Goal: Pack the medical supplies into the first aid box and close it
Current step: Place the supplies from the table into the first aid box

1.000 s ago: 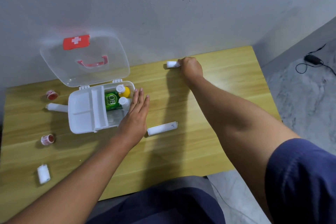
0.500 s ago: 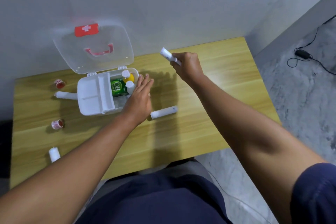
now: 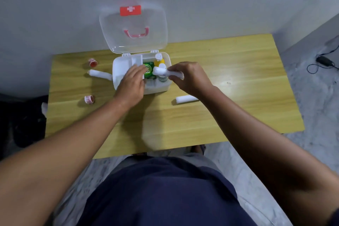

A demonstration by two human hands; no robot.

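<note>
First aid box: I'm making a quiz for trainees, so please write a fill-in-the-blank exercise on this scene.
The lid of the first aid box stands ____.
The white bandage roll above the box is held by the ____ hand.
The yellow bottle stands ____ the box.
____ red-and-white tape rolls lie on the table.
Missing: open; right; inside; two.

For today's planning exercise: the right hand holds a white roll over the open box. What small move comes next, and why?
Probably lower the white roll into the first aid box and release: the right hand grips it just above the bottles, the left hand rests on the tray.
</note>
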